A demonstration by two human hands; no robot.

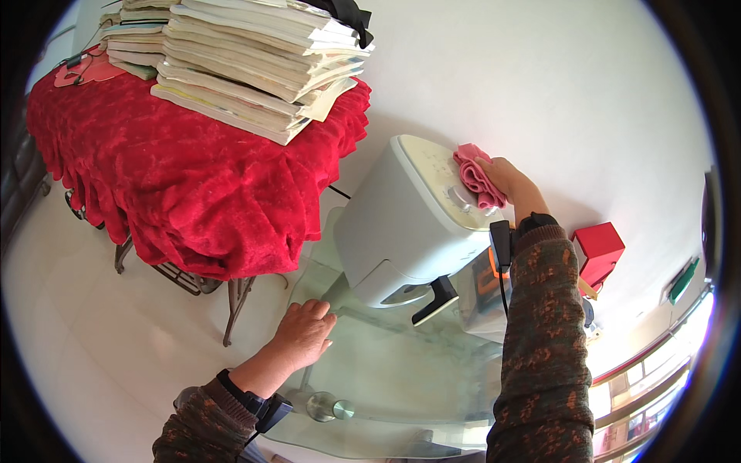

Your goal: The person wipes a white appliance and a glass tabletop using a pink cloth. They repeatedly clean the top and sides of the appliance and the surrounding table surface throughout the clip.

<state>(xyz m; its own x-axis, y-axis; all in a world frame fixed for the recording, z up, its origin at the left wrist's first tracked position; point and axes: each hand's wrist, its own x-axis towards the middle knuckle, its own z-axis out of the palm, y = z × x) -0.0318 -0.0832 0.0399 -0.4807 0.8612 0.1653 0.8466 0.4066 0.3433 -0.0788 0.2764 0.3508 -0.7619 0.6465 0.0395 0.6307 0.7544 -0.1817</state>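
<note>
A white air fryer (393,214) with a black basket handle (437,301) stands on a glass table (393,370). My right hand (506,176) holds a folded pink cloth (477,176) against the fryer's pale top panel, beside its round knob (461,197). Below and left of the fryer, my left hand (304,335) is over the table's left edge, its fingers loosely curled. It holds nothing that I can see; whether it touches the glass I cannot tell.
At the left, a table under a red plush cover (173,173) bears tall stacks of books (243,63). A black cord runs behind the fryer. Right of the fryer are a clear plastic bag or box with an orange item and a red box (599,254). A white wall rises behind.
</note>
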